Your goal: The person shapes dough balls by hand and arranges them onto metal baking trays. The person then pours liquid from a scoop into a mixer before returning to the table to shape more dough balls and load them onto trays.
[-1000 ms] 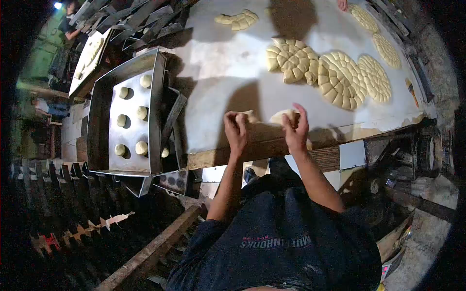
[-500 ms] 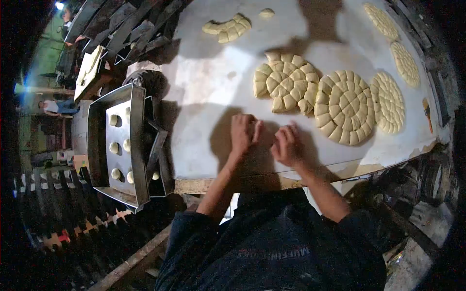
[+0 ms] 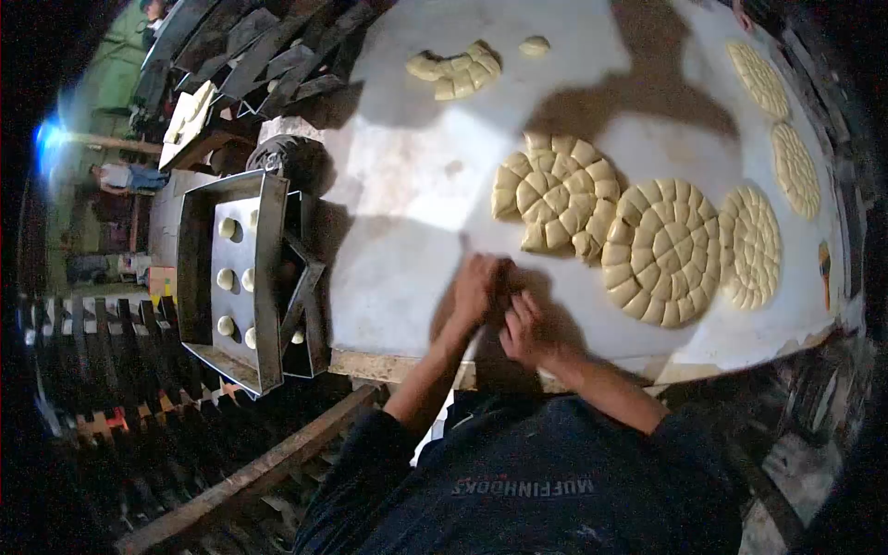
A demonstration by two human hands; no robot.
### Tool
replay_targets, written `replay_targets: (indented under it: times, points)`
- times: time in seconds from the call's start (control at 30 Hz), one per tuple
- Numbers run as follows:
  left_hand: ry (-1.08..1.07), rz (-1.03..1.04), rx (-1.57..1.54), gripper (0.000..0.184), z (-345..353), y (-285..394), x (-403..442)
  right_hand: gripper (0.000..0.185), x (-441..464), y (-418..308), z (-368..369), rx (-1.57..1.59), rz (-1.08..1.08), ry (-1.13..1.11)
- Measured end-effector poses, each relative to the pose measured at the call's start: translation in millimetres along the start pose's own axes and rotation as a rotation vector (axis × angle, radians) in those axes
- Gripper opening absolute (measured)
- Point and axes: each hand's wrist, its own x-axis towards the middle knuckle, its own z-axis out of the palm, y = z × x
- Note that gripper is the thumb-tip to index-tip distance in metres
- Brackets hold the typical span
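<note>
A metal tray (image 3: pixel 270 296) stood beside the bench (image 3: pixel 384 305), open up to the curled left hand (image 3: pixel 482 289). "MUFFINHOOKS" ran upside down across the shirt (image 3: pixel 518 518). The right hand (image 3: pixel 527 330) curled near the front edge; whether either pinched anything was unclear. Scored dough rounds (image 3: pixel 661 254) lay rightward.

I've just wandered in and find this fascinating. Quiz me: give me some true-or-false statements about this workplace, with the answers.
1. The left hand and right hand are both over the tabletop. True.
2. A brush lies near the tabletop's right edge. True.
3. The right hand is touching the brush. False: the brush lies well apart from it.
4. A large dough round is divided into many pieces. True.
5. The metal tray holds balls of dough. True.
6. The balls of dough are dark brown. False: they are pale.
</note>
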Motion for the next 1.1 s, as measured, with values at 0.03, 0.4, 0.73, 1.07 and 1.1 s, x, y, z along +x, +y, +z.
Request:
replay_targets:
  times: [0.03, 0.4, 0.73, 1.07, 1.1]
  points:
    - [0.112, 0.265, 0.175, 0.039, 17.4, -12.7, -24.2, 0.023, -15.9, 0.6, -2.5, 0.033, -0.089, -0.037]
    - [0.219, 0.037, -0.251, 0.025, -7.5, -15.3, 27.9, 0.020, 41.0, 0.1, -28.9, 0.120, 0.074, -0.123]
    - [0.265, 0.108, 0.277, 0.018, -72.0, -39.1, 28.4, 0.011, 61.2, 30.9, -21.7, 0.039, -0.123, -0.156]
    - [0.054, -0.167, -0.161, 0.018, -76.3, -27.6, -22.0, 0.011, 26.5, 51.7, -28.3, 0.095, -0.167, -0.146]
    - [0.127, -0.184, -0.151, 0.018, -83.2, -34.4, -3.3, 0.010, 40.6, 50.8, -24.7, 0.107, -0.104, -0.133]
